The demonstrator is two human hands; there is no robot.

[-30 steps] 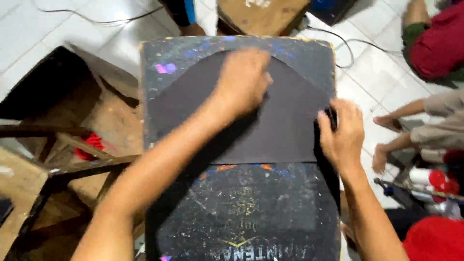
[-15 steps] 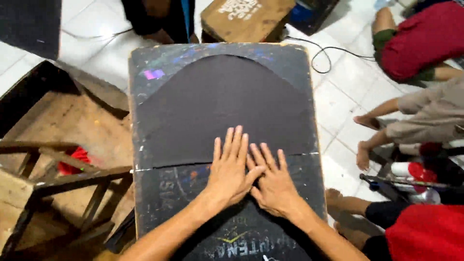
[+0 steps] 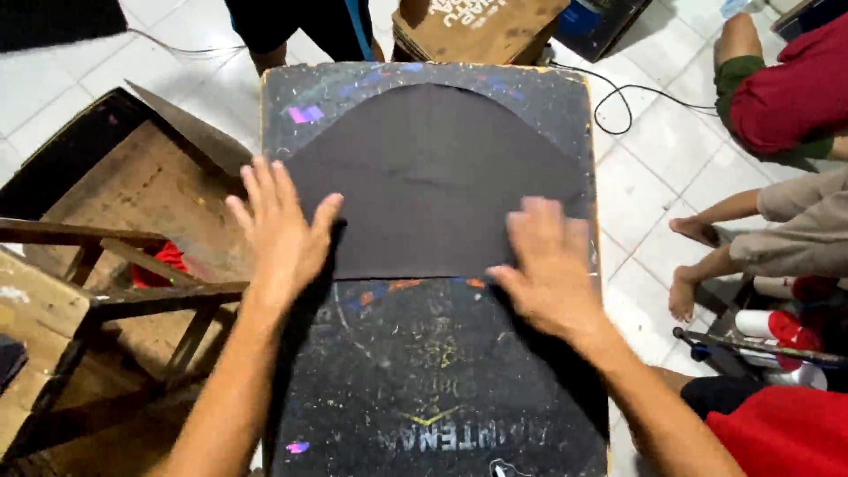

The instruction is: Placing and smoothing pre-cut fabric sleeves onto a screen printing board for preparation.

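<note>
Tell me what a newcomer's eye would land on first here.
First, the dark arch-topped sheet lying flat on the paint-flecked black board at centre. Both hands are spread open on it: the left hand at its lower left corner, the right hand at its lower right edge. At the right edge, people in red clothing sit on the white tiled floor.

The sheet [image 3: 433,177] is plain matte charcoal grey. The tabletop [image 3: 424,380] is black — flecked with white scratches, faint yellow marks, and spots of purple, blue and orange paint. White tiles with grey joints cover the floor [image 3: 636,194]. Beside the tabletop, a brown wooden frame [image 3: 115,291] — red cloth [image 3: 163,261] under it.
</note>
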